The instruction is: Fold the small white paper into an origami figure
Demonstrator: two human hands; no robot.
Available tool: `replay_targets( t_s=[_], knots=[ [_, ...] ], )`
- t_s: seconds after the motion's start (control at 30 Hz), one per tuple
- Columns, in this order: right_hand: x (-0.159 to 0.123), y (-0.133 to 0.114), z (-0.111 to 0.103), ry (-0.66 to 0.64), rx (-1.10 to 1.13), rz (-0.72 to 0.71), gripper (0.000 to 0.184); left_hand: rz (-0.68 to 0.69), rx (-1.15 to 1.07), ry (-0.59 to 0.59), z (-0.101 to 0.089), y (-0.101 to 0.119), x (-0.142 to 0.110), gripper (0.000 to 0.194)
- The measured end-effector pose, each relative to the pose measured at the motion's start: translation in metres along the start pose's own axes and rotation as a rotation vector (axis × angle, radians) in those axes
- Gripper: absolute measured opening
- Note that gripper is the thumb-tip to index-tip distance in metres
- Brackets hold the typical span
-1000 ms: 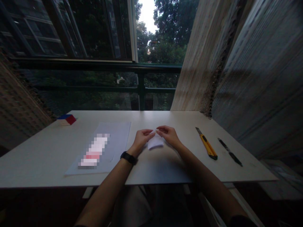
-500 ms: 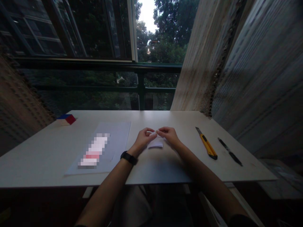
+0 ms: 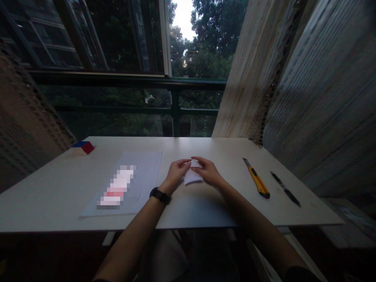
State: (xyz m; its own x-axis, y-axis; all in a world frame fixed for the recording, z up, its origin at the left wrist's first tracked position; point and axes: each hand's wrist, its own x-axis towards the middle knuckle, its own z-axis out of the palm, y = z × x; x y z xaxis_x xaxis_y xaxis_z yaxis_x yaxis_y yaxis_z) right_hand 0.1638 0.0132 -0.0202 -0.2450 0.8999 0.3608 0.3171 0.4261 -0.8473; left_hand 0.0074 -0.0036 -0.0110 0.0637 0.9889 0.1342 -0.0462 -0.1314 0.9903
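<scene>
Between my hands, over the middle of the white table, is a small folded piece of white paper (image 3: 194, 177). My left hand (image 3: 178, 171), with a black watch on its wrist, pinches the paper's left side. From the right, my right hand (image 3: 208, 170) grips the paper, thumb and forefinger at its upper part. The lower flap of the paper sticks out toward me below the fingers and curves slightly. My fingers hide part of its top edge.
Flat sheets of white paper (image 3: 149, 168) lie to the left, partly blurred out. A red, blue and white cube (image 3: 82, 147) sits at the far left. To the right are a yellow utility knife (image 3: 257, 181), its blade showing, and a black pen (image 3: 285, 188).
My right fingers have spread from a pinch at the paper's top to a wider hold on its right side. More of the paper shows, and its lower flap now curves.
</scene>
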Motion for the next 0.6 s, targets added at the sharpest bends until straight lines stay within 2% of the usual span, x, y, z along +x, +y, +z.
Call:
replay_targets(
  t_s=[0.13, 0.3, 0.47, 0.6],
  knots=[
    [-0.001, -0.003, -0.001, -0.036, -0.029, -0.019, 0.046, 0.031, 0.047, 0.018, 0.000, 0.000, 0.001, 0.038],
    [-0.003, -0.008, 0.000, -0.133, 0.043, -0.084, 0.043, 0.051, 0.132, -0.025, 0.001, 0.002, 0.000, 0.039],
    [-0.003, -0.012, -0.001, -0.151, 0.083, -0.144, 0.041, -0.032, -0.006, -0.041, 0.001, 0.008, -0.003, 0.041],
    [0.000, -0.010, -0.005, -0.160, 0.195, -0.129, 0.037, -0.073, -0.057, -0.006, 0.000, 0.009, -0.003, 0.040]
  ],
)
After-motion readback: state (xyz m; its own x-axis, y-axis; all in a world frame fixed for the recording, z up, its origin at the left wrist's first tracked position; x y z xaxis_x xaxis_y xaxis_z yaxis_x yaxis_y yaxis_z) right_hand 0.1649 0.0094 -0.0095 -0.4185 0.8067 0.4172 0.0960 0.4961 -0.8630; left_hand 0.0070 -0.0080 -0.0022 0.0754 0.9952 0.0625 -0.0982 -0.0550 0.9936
